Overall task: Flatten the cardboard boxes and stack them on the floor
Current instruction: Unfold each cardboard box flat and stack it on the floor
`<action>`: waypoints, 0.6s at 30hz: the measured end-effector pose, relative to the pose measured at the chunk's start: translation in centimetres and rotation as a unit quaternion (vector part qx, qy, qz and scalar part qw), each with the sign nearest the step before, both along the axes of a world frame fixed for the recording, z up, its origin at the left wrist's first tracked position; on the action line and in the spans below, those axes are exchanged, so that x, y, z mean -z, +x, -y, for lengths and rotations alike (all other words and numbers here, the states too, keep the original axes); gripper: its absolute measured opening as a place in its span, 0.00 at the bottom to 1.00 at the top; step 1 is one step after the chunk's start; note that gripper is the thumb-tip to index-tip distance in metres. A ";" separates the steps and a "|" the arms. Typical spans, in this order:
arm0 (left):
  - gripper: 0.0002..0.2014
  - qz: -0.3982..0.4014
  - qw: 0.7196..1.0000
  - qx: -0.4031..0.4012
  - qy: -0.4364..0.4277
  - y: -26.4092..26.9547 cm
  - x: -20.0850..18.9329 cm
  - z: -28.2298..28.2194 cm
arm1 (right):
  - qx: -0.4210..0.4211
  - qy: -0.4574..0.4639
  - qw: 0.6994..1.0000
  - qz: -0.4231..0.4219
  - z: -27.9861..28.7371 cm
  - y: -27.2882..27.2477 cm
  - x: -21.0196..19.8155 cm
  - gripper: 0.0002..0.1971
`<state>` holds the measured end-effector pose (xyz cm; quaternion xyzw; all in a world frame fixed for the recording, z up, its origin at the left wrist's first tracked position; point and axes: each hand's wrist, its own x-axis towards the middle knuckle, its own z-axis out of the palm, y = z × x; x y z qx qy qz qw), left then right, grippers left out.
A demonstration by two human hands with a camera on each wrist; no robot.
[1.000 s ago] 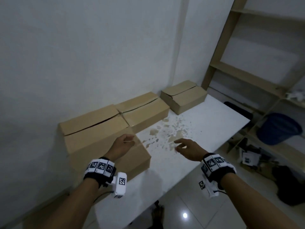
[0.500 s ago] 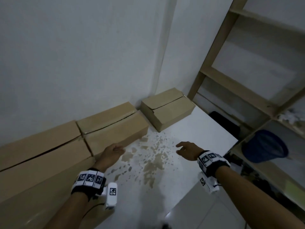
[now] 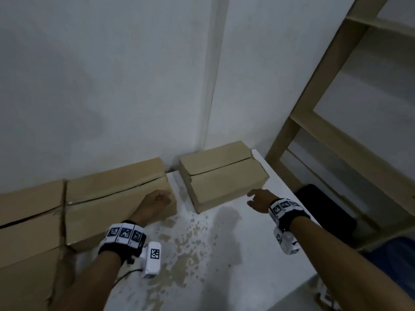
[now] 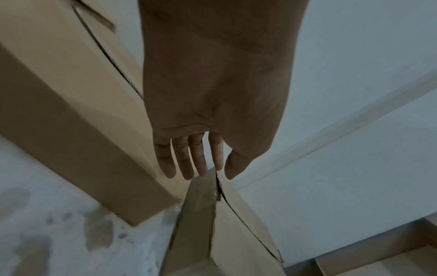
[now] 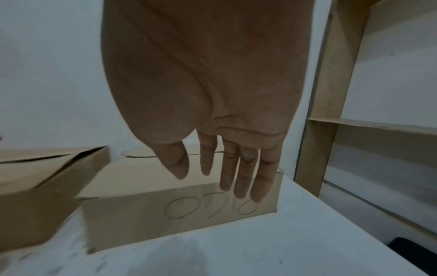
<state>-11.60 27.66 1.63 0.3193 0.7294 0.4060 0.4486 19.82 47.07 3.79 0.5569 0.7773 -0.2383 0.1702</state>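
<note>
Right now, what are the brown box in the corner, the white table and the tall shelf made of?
The closed brown box in the corner looks like plain cardboard: matt tan faces, folded flaps, pen writing on its side. The white table seems painted or coated, with worn brownish patches; its core is unclear. The pale tall shelf frame looks like unpainted wood or plywood.

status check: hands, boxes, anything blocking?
Left hand and right hand open, empty, nearing the corner cardboard box. All boxes unflattened on the white table. Middle box close beside it; nothing blocking.
</note>
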 end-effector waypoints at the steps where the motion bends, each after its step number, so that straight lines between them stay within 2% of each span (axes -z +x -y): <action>1: 0.16 0.013 1.000 -0.008 -0.016 1.5 0.3 -1.5 | 0.013 0.008 1.000 -0.016 -1.8 1.3 0.3 0.23; 4: 0.28 0.024 0.996 -0.009 -0.089 5.9 1.4 -5.6 | 0.063 0.015 0.994 -0.087 -6.0 4.3 1.9 0.24; 7: 0.38 0.038 0.988 -0.037 -0.146 9.4 2.1 -8.3 | 0.086 -0.011 0.988 -0.124 -8.8 6.2 3.8 0.30; 15: 0.38 0.001 0.977 -0.083 -0.195 13.6 1.6 -10.7 | 0.105 -0.063 0.967 -0.225 -13.9 6.0 4.7 0.44; 16: 0.36 0.010 0.977 -0.089 -0.192 13.9 1.4 -10.7 | 0.100 -0.065 0.965 -0.235 -14.4 5.8 4.9 0.42; 18: 0.31 0.025 0.977 -0.093 -0.189 14.4 1.1 -10.6 | 0.093 -0.063 0.965 -0.238 -14.7 5.7 4.7 0.31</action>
